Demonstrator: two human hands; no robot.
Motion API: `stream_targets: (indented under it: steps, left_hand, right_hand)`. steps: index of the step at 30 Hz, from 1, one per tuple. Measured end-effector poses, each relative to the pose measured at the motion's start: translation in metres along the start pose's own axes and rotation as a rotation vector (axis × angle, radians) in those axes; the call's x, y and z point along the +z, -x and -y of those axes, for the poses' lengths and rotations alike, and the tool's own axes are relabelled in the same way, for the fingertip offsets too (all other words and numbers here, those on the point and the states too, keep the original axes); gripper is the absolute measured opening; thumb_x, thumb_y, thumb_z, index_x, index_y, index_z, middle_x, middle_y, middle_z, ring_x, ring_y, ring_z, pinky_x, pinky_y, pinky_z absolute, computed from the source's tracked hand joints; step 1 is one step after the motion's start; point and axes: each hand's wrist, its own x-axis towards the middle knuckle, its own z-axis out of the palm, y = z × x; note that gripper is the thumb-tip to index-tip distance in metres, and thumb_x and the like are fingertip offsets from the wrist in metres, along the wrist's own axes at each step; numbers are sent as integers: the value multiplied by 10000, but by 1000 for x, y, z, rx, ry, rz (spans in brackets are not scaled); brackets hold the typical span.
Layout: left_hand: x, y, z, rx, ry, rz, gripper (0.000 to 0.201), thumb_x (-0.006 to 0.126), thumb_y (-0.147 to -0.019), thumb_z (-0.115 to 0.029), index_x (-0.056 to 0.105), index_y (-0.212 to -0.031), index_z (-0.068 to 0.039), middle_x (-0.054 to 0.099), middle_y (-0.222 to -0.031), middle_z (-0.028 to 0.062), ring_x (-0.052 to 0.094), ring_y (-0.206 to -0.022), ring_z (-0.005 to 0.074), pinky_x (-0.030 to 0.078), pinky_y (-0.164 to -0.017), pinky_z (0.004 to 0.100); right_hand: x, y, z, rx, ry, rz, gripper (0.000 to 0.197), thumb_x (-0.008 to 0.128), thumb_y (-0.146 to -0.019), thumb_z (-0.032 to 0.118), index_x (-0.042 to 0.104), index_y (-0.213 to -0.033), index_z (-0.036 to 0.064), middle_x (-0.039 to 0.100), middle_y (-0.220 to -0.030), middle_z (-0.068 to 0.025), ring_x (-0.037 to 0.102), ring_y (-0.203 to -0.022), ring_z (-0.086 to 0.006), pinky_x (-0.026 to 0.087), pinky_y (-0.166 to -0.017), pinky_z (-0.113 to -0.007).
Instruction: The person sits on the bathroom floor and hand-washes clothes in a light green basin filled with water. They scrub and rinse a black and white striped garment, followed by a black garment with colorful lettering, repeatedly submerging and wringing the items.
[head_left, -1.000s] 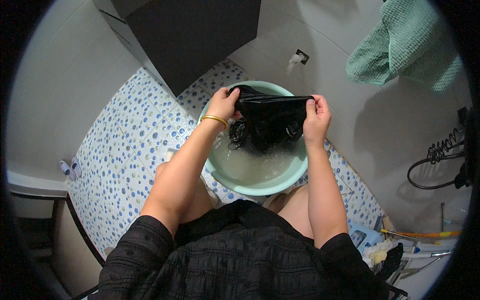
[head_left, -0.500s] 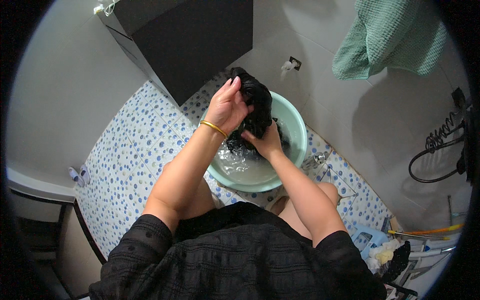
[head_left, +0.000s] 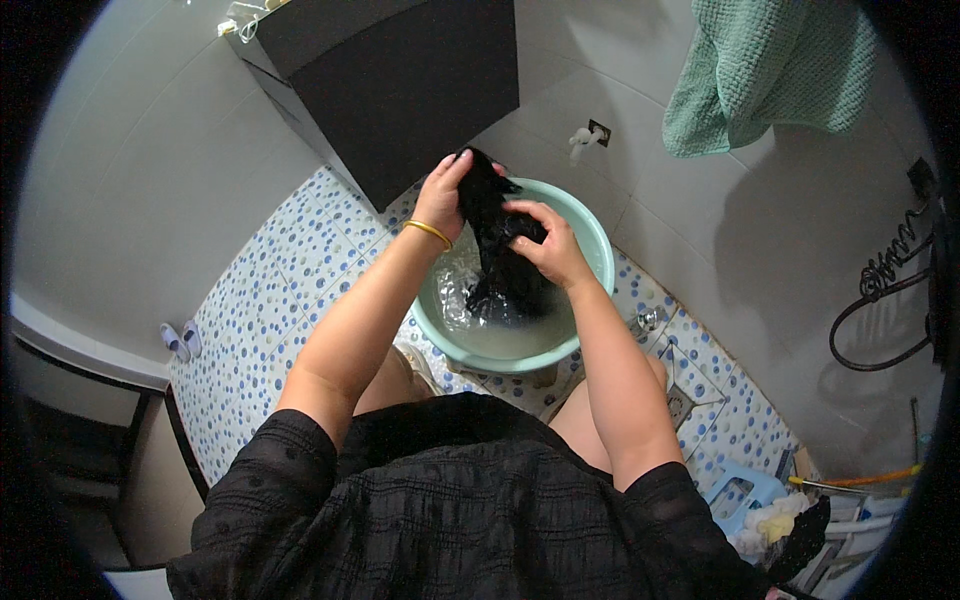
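Observation:
A wet black cloth garment hangs from my hands into a pale green basin of cloudy water. Its exact kind cannot be made out. My left hand, with a gold bangle at the wrist, grips the upper end of the cloth above the basin's far left rim. My right hand pinches the cloth lower down, on its right side, with thumb and fingers curled. The lower part of the cloth dips into the water near the middle of the basin.
A dark cabinet stands beyond the basin, with a wall tap to its right. A green towel hangs at upper right. A floor drain and a blue plastic stool are at lower right; slippers lie far left.
My right hand has risen out of the basin and moved slightly right along the cloth. The bunched cloth now hangs more stretched out, its lower end in the water nearer to me.

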Motion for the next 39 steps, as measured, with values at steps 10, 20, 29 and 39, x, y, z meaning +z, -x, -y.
stream_targets:
  steps: [10, 20, 29, 39]
  left_hand:
    - [-33, 25, 17, 256, -983, -58, 649, 770, -606, -336, 380, -1038, -50, 526, -873, 81, 486, -822, 160, 406, -735, 272]
    - [-79, 28, 26, 147, -1553, -176, 371, 601, -635, -49, 566, -1005, -51, 573, -960, 198, 534, -917, 352, 435, -804, 387]
    - [-65, -2, -17, 353, -1079, -234, 219, 568, -744, -138, 556, -897, 18, 581, -863, 226, 547, -815, 374, 422, -699, 374]
    - [-83, 33, -7, 234, -1347, 220, 461, 541, -675, 15, 492, -1131, -30, 523, -1122, 190, 483, -1078, 287, 362, -928, 322]
  right_hand:
    - [-24, 7, 4, 335, -807, -416, 258, 434, -899, 228, 496, -1030, 15, 550, -970, -48, 500, -906, -152, 399, -797, -281]
    - [-51, -17, 71, 159, -900, -454, 313, 388, -912, 237, 450, -1119, 10, 531, -1057, -102, 521, -948, -222, 423, -853, -354]
    - [-99, -99, 124, 161, -862, -588, 307, 357, -912, 254, 532, -958, 6, 576, -955, -105, 536, -913, -247, 420, -850, -388]
    - [-94, -41, 16, 499, -681, -440, 316, 410, -845, 314, 556, -915, 42, 578, -886, -78, 542, -842, -207, 425, -758, -356]
